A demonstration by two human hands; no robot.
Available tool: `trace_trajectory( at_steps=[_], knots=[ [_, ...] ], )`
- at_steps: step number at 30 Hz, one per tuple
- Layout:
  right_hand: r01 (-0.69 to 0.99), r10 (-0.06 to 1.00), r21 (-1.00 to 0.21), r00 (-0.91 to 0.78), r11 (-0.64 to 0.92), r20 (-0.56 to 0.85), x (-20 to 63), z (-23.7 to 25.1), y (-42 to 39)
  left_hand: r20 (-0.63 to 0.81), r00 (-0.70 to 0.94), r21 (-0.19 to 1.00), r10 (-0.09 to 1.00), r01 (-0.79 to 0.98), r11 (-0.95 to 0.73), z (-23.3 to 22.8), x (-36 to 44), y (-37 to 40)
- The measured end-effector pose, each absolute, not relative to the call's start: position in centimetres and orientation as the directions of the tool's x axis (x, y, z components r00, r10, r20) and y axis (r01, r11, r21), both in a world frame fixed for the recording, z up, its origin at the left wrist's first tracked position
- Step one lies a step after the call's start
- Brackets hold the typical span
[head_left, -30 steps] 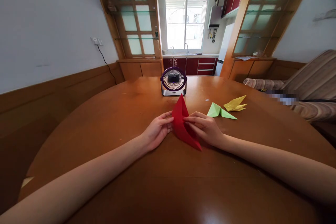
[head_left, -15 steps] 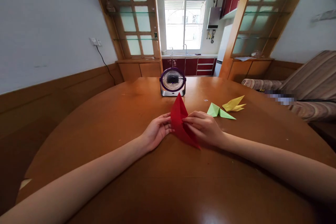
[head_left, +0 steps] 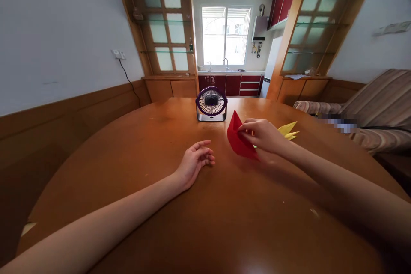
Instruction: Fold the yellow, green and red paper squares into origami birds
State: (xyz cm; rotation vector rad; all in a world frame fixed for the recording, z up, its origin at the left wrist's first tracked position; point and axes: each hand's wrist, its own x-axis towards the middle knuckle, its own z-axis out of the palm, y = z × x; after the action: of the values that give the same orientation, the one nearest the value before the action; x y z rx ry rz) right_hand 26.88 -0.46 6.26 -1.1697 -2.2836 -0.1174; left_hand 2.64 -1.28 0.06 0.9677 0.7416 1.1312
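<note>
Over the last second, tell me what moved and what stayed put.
The left hand let go of the red folded paper and now rests open on the table. The right hand carried the paper right and away, in front of the green piece, toward the yellow folded paper. The fan stayed put.

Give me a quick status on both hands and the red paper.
Left hand empty, resting open on the table. Right hand pinching the red folded paper, lifted beside the yellow origami. Small fan behind, apart.
</note>
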Motion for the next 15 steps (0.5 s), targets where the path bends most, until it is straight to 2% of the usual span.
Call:
trace_trajectory(
  at_steps=[5,11,15],
  knots=[
    [0.869,0.817,-0.108,-0.402,0.482,0.413,28.3,7.7,1.8,0.016,0.303,0.930,0.953,-0.355,0.097,-0.3,2.5,-1.3],
    [0.961,0.935,0.118,-0.271,0.250,0.228,29.4,8.2,3.4,0.029,0.338,0.943,0.941,-0.321,0.086,-0.2,2.5,-1.4],
    [0.969,0.963,0.162,-0.212,0.185,0.169,30.1,7.8,4.4,0.036,0.358,0.951,0.933,-0.300,0.078,-0.3,2.5,-1.4]
  ],
)
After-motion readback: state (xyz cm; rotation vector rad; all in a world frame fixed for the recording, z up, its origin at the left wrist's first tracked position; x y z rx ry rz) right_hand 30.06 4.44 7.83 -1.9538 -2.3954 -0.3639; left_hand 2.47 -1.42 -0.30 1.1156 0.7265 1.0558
